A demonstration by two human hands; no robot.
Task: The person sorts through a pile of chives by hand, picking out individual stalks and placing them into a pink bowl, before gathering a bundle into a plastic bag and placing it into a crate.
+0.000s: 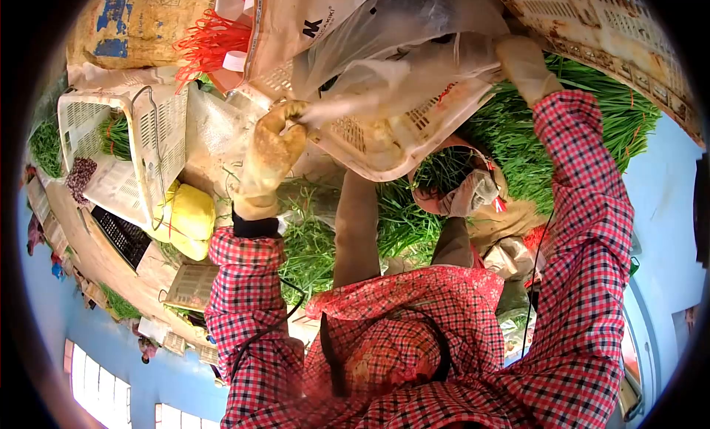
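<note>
My left hand (277, 144), in a pale stained glove, is closed with its fingertips on the edge of a clear plastic bag (399, 70). My right hand (523, 63), also gloved, grips the bag's far right side, its fingertips partly hidden by the film. The bag is stretched between both hands over a dirty white plastic crate (388, 166) with slotted walls. Beside my right forearm lies a large heap of long green stalks (510, 126), which look like garlic chives.
Below the crate stands a pinkish round container (497, 179) with green scraps. Red ties (214, 44) lie on a printed sack (307, 22). Left are another white crate (159, 133) and a yellow bundle (191, 218). A rusty-edged crate (614, 37) borders the upper right. Loose greens (307, 244) cover the floor.
</note>
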